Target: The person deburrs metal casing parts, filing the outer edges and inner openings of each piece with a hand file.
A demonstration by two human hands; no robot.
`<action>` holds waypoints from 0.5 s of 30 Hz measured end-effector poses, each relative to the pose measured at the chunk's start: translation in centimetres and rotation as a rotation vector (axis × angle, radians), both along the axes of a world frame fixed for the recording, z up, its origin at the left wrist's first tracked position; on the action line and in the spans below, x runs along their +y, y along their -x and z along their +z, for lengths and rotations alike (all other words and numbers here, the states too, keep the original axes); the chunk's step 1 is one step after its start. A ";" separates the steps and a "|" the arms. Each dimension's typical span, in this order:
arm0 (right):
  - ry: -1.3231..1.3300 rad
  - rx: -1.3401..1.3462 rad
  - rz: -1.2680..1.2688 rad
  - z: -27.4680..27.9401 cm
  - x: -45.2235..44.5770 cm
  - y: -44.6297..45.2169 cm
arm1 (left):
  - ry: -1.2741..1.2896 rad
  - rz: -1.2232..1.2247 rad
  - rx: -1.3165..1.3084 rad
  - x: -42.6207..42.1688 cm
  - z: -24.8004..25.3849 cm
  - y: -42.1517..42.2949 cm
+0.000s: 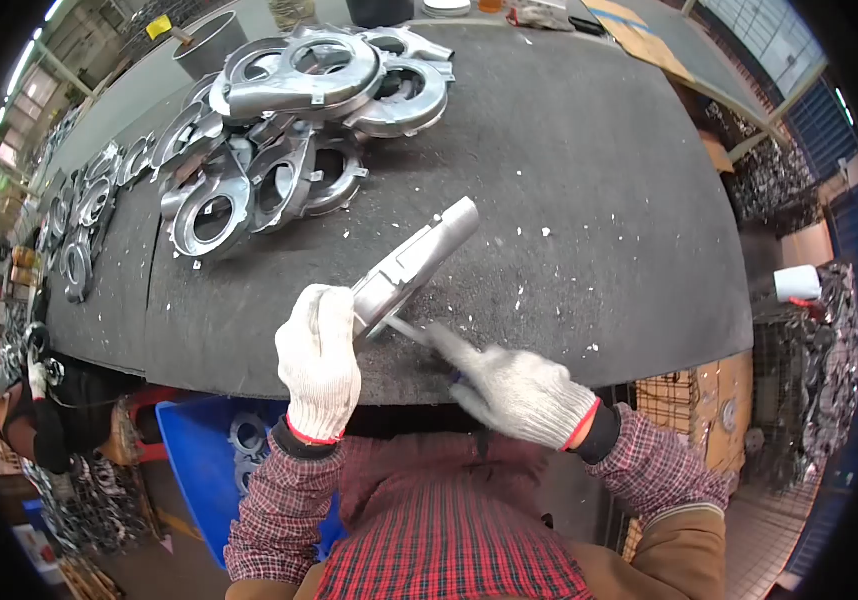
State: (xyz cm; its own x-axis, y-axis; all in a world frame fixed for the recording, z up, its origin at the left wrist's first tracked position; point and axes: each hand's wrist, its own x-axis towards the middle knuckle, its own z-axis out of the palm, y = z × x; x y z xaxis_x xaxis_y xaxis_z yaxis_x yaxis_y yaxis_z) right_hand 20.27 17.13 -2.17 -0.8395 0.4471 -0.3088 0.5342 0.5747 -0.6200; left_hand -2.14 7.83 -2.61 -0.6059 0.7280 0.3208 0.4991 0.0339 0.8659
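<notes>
A silver cast-metal housing with a tubular end is tilted up over the near edge of the table. My left hand, in a white knitted glove, is closed around its lower end. My right hand, gloved alike and partly blurred, grips a thin, flat, file-like metal tool. The tip of that tool meets the underside of the housing, close to my left fingers. Its handle is mostly hidden in my right glove.
Similar ring-shaped castings are piled at the back left of the dark tabletop. Metal chips lie scattered about. A blue bin holding castings stands below the left edge. Another person works at far left.
</notes>
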 end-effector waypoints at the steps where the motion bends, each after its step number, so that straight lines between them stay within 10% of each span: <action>1: 0.016 0.007 -0.005 -0.4 -0.2 -0.1 | 0.016 -0.005 0.007 -0.1 -0.5 0.0; 15: 2.528 0.854 -0.264 -3.1 -4.6 -1.7 | -0.214 0.141 -0.163 -0.5 -2.9 -0.4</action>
